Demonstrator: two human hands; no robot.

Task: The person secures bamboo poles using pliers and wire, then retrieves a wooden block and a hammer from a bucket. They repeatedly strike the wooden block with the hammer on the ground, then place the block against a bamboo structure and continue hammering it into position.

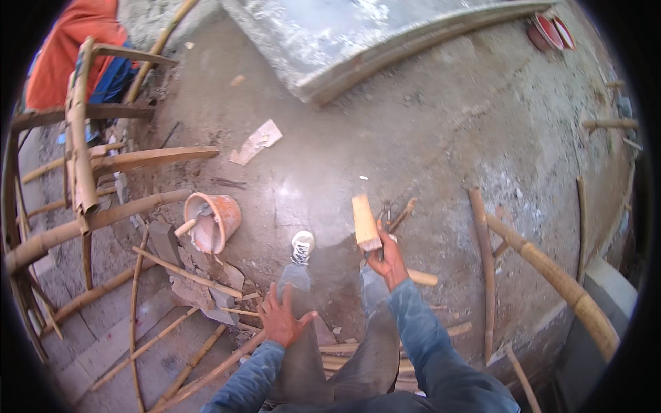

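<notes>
My right hand (389, 260) is closed around the lower end of a short, pale yellow wooden block (365, 217), its long side pointing away from me. Over my left knee my left hand (282, 318) is held with its fingers spread, and nothing is in it. Just past the block, on the ground, lie a dark metal tool (386, 208), too small to make out, and a brownish stick-like piece (403, 215). Part of a light wooden piece (422, 277) shows beside my right wrist.
An orange bucket (231, 215) with a wooden-handled tool in it stands to the left. Bamboo poles (103, 220) form a frame there; another bamboo pole (551, 272) slants at right. A raised concrete slab (323, 86) lies ahead. Red basins (544, 33) sit far right.
</notes>
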